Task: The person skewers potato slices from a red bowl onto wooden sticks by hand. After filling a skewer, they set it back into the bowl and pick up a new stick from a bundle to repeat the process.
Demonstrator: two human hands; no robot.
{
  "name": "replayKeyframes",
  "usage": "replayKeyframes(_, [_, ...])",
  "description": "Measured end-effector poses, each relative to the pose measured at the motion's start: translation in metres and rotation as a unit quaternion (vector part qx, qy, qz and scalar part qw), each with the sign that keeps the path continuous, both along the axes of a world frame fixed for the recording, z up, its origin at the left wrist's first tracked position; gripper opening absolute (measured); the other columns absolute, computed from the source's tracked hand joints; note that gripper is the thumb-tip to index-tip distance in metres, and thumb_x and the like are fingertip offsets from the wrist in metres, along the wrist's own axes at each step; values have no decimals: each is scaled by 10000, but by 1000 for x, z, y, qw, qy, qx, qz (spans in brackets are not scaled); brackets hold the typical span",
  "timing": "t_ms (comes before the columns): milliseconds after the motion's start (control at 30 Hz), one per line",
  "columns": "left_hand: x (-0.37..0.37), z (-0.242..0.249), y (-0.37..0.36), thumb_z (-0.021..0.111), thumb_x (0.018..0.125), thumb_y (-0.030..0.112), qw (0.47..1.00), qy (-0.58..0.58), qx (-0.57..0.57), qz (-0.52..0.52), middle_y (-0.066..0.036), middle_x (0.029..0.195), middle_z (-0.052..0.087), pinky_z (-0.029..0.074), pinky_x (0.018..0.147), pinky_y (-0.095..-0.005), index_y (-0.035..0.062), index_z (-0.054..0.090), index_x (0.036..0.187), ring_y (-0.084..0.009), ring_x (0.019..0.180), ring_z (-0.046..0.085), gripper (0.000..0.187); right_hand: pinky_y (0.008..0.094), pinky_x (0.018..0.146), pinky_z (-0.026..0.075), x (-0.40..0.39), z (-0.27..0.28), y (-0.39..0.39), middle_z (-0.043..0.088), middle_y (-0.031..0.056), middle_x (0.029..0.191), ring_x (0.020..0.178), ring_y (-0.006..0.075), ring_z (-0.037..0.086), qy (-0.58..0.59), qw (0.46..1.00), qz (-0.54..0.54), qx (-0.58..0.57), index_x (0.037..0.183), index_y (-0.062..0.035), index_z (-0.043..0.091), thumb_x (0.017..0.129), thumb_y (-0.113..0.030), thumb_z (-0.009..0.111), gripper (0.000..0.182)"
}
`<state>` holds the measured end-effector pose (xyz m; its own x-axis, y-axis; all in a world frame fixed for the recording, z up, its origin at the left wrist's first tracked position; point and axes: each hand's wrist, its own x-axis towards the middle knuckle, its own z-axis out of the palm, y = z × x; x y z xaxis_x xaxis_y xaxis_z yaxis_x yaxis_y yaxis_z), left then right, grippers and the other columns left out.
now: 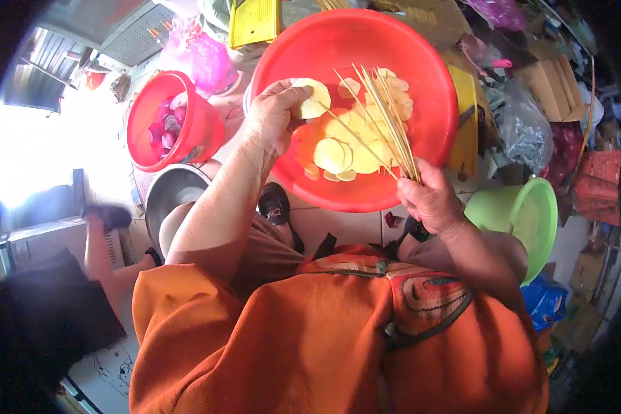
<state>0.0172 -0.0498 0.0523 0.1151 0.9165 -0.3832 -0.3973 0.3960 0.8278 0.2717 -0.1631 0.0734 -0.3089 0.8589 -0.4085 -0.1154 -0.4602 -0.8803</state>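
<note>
Over the left side of a large red basin (352, 41), my left hand (276, 114) pinches a pale yellow round slice (312, 99). My right hand (429, 196) is closed around a bundle of thin wooden sticks (392, 124) at the basin's lower right edge. One stick (359, 140) slants away from the bundle, and its far tip reaches the slice in my left hand. Whether the tip goes through the slice cannot be made out. Below the hands, many overlapping yellow slices (332, 156) lie in the basin.
A smaller red bucket (210, 131) with purple-red pieces (167, 124) stands at left, near a pink bag (203, 58). At right are a green bucket (538, 221), a yellow tool (464, 124) and a cardboard box (552, 86). Another person's leg (102, 255) shows at far left.
</note>
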Motion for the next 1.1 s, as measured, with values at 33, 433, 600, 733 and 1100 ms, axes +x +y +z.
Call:
replayKeyframes(33, [0,2,-1,573,842,105,1000,13,-1,9,-69,875,634,530,664,-283,32,557,966,-167,769,635,145,168,375,286,0,-1,0,434,-18,645,474,35,356,10,1000,4,-4,918,-70,456,824,-115,538,133])
replayKeyframes(433, [6,18,-10,601,846,145,996,80,23,-23,-73,867,629,527,671,-290,19,582,958,-167,770,626,171,166,358,265,1,-1,-2,436,-16,618,444,35,341,26,999,-30,-12,870,-86,448,824,-104,537,102])
replayKeyframes(600, [15,18,-15,549,874,153,996,82,4,-37,-112,897,629,523,665,-299,-25,582,1006,-196,776,628,224,177,396,288,5,-5,-3,454,-22,639,475,37,368,21,999,-20,16,970,-42,495,818,-114,542,175])
replayKeyframes(733, [20,19,-15,534,882,137,998,56,-23,-17,-121,943,619,544,696,-331,-21,551,1048,-215,808,632,230,186,451,332,6,-6,-4,471,-30,673,527,44,413,21,1000,-12,10,1071,0,522,824,-115,531,273])
replayKeyframes(1100, [23,-1,-13,566,882,144,999,-16,-40,-17,-100,940,615,545,720,-317,9,545,973,-207,846,627,164,195,463,365,0,-8,-10,498,-4,674,536,56,447,-25,998,-27,58,1050,3,516,838,-104,502,237])
